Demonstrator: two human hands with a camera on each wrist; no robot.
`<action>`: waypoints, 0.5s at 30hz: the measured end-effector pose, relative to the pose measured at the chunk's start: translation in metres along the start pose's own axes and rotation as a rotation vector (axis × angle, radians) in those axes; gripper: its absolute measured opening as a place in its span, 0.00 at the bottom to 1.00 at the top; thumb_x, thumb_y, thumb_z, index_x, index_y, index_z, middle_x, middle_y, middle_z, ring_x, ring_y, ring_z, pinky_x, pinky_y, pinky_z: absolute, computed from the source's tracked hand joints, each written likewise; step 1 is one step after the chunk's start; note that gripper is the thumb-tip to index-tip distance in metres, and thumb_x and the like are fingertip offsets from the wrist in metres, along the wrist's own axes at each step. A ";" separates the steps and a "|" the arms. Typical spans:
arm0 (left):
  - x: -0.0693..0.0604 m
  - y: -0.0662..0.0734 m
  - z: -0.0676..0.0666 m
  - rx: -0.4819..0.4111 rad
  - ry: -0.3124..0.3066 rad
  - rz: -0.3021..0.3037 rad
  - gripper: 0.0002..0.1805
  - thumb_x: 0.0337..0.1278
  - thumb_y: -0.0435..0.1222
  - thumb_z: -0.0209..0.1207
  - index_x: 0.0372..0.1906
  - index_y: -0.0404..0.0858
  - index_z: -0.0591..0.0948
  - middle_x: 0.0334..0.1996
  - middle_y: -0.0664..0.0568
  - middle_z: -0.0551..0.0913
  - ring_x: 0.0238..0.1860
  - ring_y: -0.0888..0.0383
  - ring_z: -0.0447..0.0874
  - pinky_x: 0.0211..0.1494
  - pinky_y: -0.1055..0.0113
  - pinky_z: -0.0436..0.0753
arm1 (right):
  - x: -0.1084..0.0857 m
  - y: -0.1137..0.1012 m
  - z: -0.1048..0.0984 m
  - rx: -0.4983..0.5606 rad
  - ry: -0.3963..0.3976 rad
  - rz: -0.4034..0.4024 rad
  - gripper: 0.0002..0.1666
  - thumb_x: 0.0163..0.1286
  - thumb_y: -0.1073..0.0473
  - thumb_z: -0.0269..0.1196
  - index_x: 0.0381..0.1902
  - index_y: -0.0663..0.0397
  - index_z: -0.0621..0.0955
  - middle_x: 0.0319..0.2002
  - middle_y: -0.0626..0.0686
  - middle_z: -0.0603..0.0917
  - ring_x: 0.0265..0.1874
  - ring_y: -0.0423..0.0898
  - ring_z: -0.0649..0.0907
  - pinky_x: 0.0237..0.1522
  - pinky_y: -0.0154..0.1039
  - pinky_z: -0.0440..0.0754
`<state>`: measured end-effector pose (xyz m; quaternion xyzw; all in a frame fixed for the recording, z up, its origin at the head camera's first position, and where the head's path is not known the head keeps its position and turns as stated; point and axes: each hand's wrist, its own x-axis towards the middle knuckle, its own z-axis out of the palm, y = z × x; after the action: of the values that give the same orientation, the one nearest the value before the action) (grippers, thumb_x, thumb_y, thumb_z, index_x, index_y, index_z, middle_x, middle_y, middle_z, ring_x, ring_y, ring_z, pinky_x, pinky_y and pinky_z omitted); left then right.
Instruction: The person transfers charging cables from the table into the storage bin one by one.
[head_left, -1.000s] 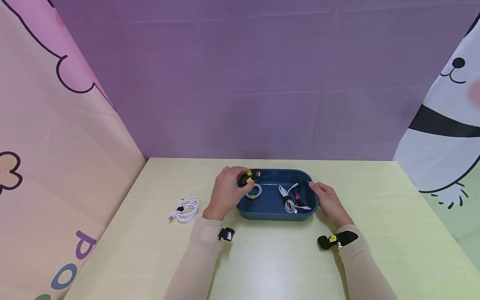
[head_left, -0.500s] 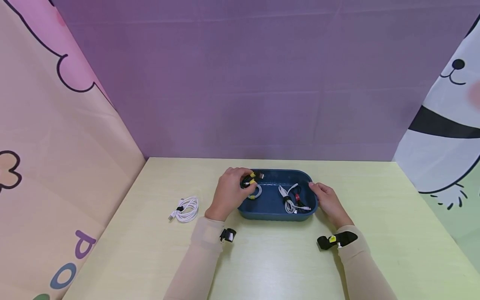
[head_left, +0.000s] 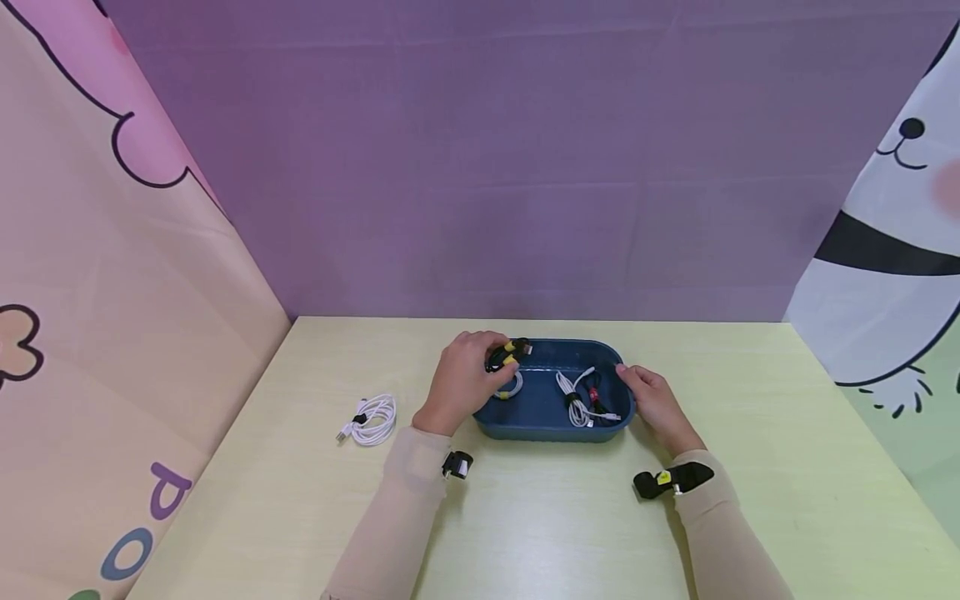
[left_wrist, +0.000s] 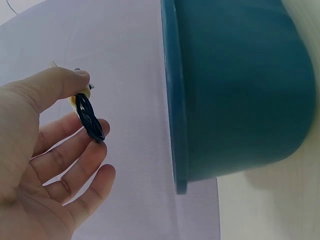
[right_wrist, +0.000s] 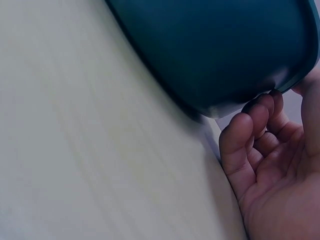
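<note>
A coiled black cable point(head_left: 497, 359) with yellow bands hangs over the left end of a dark blue plastic bin point(head_left: 551, 432). My left hand point(head_left: 463, 382) pinches it between thumb and fingers; in the left wrist view the black coil point(left_wrist: 89, 117) is above the bin's rim. My right hand point(head_left: 656, 402) holds the bin's right end, thumb on the rim and fingers against the outer wall. Inside the bin lie a white coiled cable point(head_left: 576, 410) with a black tie, a dark cable with a red tie point(head_left: 595, 395), and a pale looped cable point(head_left: 517, 383), partly hidden by my left hand.
A bundled white cable point(head_left: 385, 408) with a black tie and a plug lies on the light wooden table point(head_left: 525, 517), left of the bin. A purple cloth backdrop point(head_left: 525, 167) rises behind the table, with printed cloths at both sides.
My left hand has shifted slightly to the right with the black cable, farther over the bin. The right hand and the bin stay nearly where they were.
</note>
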<state>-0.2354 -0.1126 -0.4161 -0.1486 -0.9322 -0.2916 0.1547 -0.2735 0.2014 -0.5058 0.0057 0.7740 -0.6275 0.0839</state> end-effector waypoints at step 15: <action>0.005 0.003 -0.001 0.019 -0.034 -0.015 0.21 0.61 0.44 0.70 0.56 0.40 0.85 0.50 0.49 0.89 0.46 0.52 0.82 0.50 0.57 0.84 | 0.000 0.000 0.000 0.014 0.007 0.005 0.25 0.79 0.40 0.53 0.37 0.56 0.76 0.24 0.42 0.73 0.29 0.39 0.73 0.36 0.32 0.71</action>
<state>-0.2387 -0.1098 -0.4116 -0.1452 -0.9384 -0.2814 0.1383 -0.2738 0.2012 -0.5058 0.0102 0.7698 -0.6328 0.0827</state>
